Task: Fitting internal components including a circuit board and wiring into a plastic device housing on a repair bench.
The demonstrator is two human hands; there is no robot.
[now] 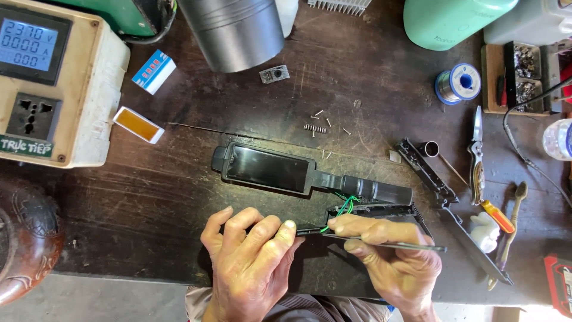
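Two bare hands low in the middle of a dark wooden table (149, 197).

Left hand (247, 262): fingers curled down, pinching the near half of an opened black plastic device (369, 210) at its thin end. Right hand (387, 259): closed around a thin metal tool (393, 244), like tweezers or a pick, tip close to the green wires (344, 204). Those green wires running between the near half and the far half.

Far half of the black device (268, 169): just beyond the hands, flat on the table, long, with a wide shiny hollow part on the left and a round handle part on the right.

Beyond it, tiny screws and a small spring (317, 126), scattered.

On the left, a cream box with a blue glowing screen and a black socket (44, 83), a green label strip at its bottom edge. Beside it, a small white package with blue and red marks (154, 71), and a flat white tray with an orange middle (138, 124).

On the right, a long black cover piece (444, 200), a folding knife (475, 156), a spool of solder wire (457, 83), a small screwdriver with an orange handle (497, 216). At the top, a dark grey round can (235, 30) and a mint green bottle (447, 21).
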